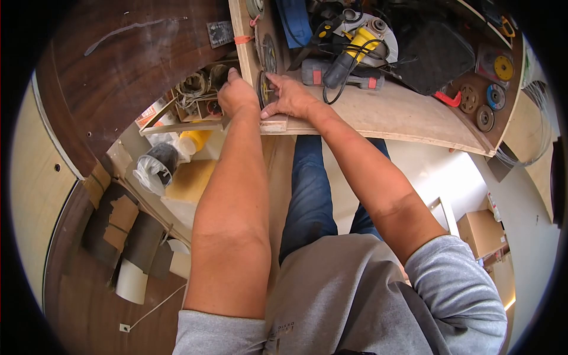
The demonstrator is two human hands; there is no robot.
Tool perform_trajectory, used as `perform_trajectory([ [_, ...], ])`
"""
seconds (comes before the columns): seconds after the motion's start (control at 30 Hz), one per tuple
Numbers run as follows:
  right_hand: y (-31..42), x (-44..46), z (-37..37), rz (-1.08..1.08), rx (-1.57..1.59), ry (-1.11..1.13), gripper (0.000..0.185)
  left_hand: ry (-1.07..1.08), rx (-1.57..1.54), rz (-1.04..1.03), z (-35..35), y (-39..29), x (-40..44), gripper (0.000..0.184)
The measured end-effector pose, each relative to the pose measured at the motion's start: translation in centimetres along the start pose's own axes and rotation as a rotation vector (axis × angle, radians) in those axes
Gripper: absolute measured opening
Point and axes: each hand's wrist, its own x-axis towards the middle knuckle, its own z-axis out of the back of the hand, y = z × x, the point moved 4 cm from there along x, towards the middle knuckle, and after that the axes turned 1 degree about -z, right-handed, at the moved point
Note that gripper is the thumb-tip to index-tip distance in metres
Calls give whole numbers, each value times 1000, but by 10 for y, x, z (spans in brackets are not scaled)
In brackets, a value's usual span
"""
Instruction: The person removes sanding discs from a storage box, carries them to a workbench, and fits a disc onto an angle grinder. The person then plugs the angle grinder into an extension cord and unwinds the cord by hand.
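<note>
A thin round disc (pixel 264 92) with a dark rim and yellowish centre rests against the inner face of an upright wooden panel (pixel 238 29). My right hand (pixel 291 97) has its thumb and fingers at this disc's edge. On the panel's other side is my left hand (pixel 239 96), its fingers curled; what they hold, if anything, is hidden. Another dark disc (pixel 270 52) hangs just above on the same panel. An orange-red band (pixel 242 40) is wrapped around the panel edge.
On the wooden shelf (pixel 402 115) lie a yellow-and-black corded power tool (pixel 355 56), a grey-and-red tool (pixel 370 81) and several grinding discs (pixel 485 118). Cable coils (pixel 192 86) sit in a compartment at left. Below stands a dark bucket with a plastic liner (pixel 157 165).
</note>
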Motion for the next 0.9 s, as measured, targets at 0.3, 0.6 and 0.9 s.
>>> perform_trajectory([
  [0.3,29,24,50,-127,782,-275,103,-3,34,-26,2,-4,-1,59],
  [0.6,54,52,39,-257,963,-182,64,13,76,-52,-1,1,8,59],
  [0.9,73,30,47,-100,962,-303,112,5,94,-81,-3,4,11,60],
])
